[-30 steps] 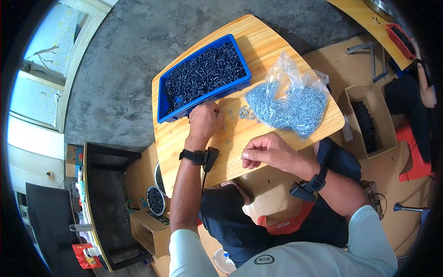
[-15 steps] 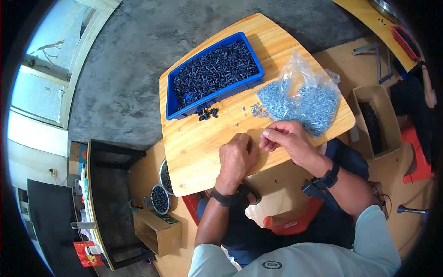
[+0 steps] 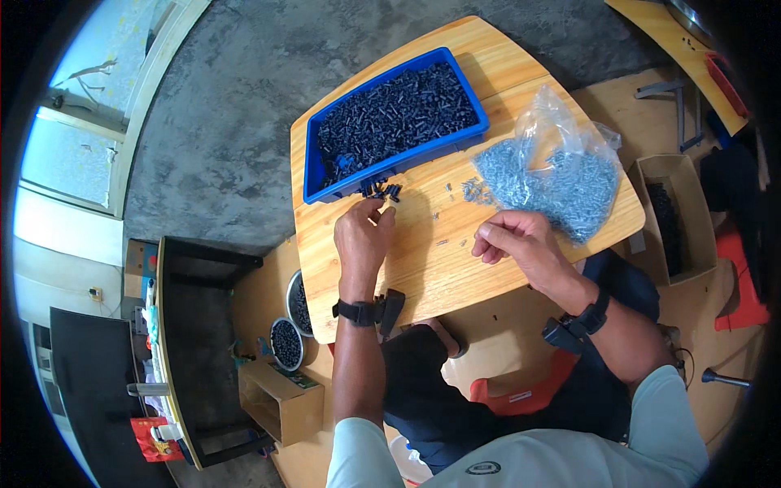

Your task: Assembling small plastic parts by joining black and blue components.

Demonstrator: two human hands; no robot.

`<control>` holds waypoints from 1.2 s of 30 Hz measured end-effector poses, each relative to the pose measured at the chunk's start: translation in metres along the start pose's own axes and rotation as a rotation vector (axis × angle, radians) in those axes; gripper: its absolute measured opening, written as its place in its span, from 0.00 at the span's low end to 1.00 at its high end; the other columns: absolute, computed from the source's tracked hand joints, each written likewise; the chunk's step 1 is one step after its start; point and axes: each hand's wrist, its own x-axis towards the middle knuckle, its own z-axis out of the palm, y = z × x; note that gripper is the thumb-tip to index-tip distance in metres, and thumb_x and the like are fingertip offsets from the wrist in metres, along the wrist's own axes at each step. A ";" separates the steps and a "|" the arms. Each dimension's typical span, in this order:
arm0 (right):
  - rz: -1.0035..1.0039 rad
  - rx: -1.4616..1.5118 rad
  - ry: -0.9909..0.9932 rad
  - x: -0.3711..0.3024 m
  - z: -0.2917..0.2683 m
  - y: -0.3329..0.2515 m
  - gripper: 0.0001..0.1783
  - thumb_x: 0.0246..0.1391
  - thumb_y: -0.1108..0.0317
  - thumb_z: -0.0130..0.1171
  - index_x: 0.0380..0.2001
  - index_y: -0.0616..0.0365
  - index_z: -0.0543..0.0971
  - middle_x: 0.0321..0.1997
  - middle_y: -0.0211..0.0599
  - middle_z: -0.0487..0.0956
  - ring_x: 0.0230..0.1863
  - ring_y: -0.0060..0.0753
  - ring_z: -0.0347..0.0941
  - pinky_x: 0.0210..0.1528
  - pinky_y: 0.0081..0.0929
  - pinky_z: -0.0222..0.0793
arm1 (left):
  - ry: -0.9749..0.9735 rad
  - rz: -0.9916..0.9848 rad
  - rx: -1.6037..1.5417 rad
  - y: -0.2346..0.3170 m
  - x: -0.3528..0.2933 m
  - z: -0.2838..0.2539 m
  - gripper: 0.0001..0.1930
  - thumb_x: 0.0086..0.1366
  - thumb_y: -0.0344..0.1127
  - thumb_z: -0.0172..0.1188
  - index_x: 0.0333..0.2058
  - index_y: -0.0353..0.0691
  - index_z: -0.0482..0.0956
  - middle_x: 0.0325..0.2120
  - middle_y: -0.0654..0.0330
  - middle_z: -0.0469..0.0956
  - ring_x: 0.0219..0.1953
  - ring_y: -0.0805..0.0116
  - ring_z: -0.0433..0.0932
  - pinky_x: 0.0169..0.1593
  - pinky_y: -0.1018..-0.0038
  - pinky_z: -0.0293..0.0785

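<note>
My left hand [image 3: 361, 241] reaches to a small pile of short black plastic pieces [image 3: 384, 192] on the wooden table [image 3: 350, 281]. Its fingers are bent, thumb and forefinger tips close together at the pile's near edge; what they hold, if anything, is hidden. My right hand [image 3: 525, 246] hovers over the table's near part, palm inward. Thumb and curled fingers are pressed together there, and anything between them is too small to make out. Beyond it, a clear plastic bag [image 3: 547, 175] of small silvery screws lies open, with loose screws [image 3: 476, 191] spilled at its mouth.
A blue tray [image 3: 415, 153] full of black pieces stands at the table's far side. On the floor are metal bowls [image 3: 286, 345] of dark parts at left and cardboard boxes [image 3: 695, 264], [image 3: 303, 411] on both sides. Another person sits at far right.
My left hand has moved left and away from me, from beside my right hand to the black pile. My right hand has stayed near its place. The whole view has shifted slightly.
</note>
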 end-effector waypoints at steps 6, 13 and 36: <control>-0.019 -0.012 0.002 0.001 0.000 0.001 0.14 0.66 0.65 0.58 0.33 0.67 0.83 0.32 0.36 0.84 0.30 0.20 0.79 0.35 0.19 0.77 | -0.074 -0.054 0.094 0.005 0.016 0.011 0.17 0.55 0.40 0.70 0.39 0.35 0.87 0.27 0.53 0.84 0.30 0.57 0.84 0.38 0.65 0.78; -0.016 -0.064 -0.003 0.000 0.001 -0.004 0.14 0.66 0.66 0.58 0.33 0.67 0.83 0.31 0.36 0.84 0.30 0.20 0.79 0.35 0.20 0.77 | -0.113 -0.062 0.072 0.000 0.023 0.018 0.17 0.55 0.40 0.70 0.39 0.34 0.86 0.27 0.52 0.84 0.29 0.55 0.83 0.37 0.64 0.77; 0.028 -0.158 -0.174 -0.004 -0.013 -0.007 0.13 0.62 0.65 0.63 0.39 0.65 0.86 0.30 0.29 0.83 0.32 0.15 0.75 0.36 0.18 0.72 | -0.058 0.446 -0.523 0.092 -0.063 0.015 0.13 0.54 0.24 0.72 0.38 0.38 0.81 0.26 0.60 0.79 0.21 0.73 0.77 0.22 0.78 0.73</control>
